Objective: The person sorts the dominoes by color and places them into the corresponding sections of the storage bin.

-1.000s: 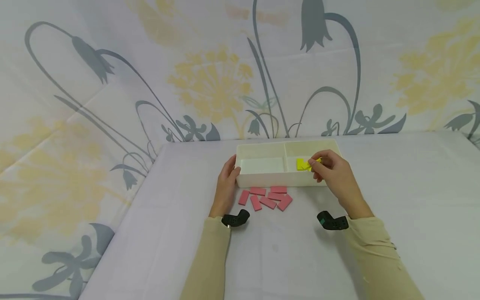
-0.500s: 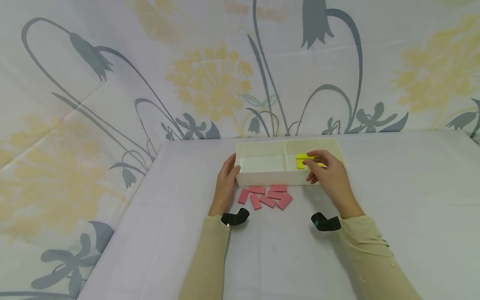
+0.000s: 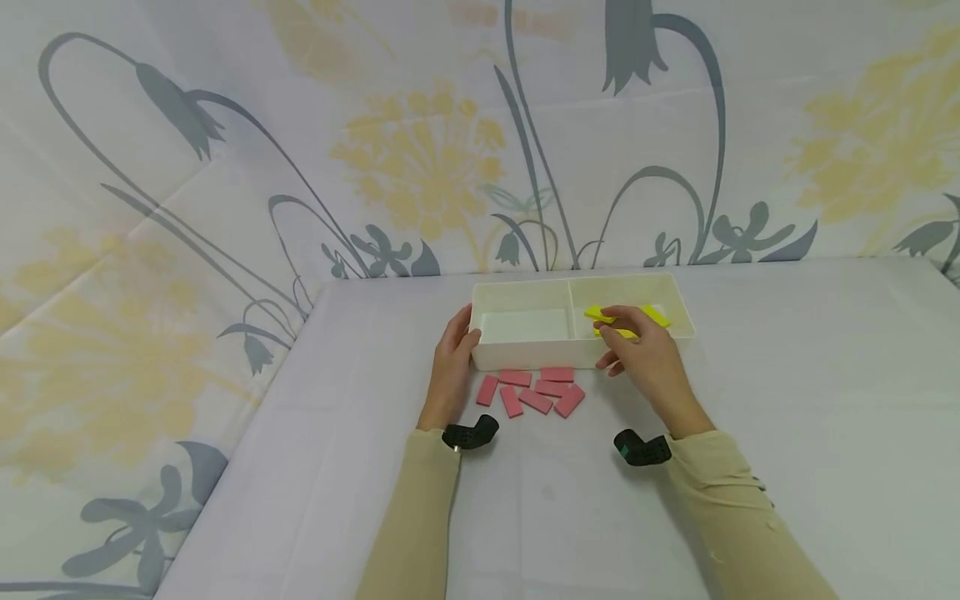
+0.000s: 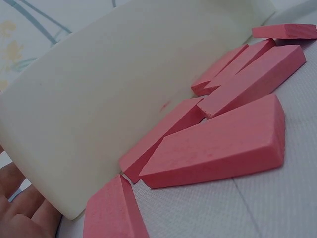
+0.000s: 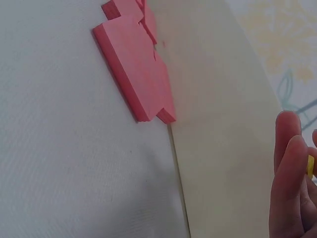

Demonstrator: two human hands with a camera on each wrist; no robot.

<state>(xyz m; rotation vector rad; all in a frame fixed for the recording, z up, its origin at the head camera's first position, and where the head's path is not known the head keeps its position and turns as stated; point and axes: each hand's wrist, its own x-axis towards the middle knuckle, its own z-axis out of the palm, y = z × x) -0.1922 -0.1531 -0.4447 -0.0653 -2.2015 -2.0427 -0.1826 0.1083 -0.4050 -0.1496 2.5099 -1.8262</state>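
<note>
A white two-compartment box stands at the back of the table. My left hand grips its left end, thumb near the front corner, fingers along the side. In the right compartment lie several yellow blocks. My right hand reaches over the front wall there and pinches a flat yellow block between thumb and fingertips. In the right wrist view only a sliver of yellow block shows between the fingers. The hand covers part of the other yellow pieces.
Several flat pink blocks lie loosely in front of the box, some right against its front wall. The box's left compartment holds nothing. A flower-printed cloth hangs close behind the box.
My right hand has moved left within the right compartment with a yellow block, uncovering yellow pieces at the right. The left hand has stayed on the box.
</note>
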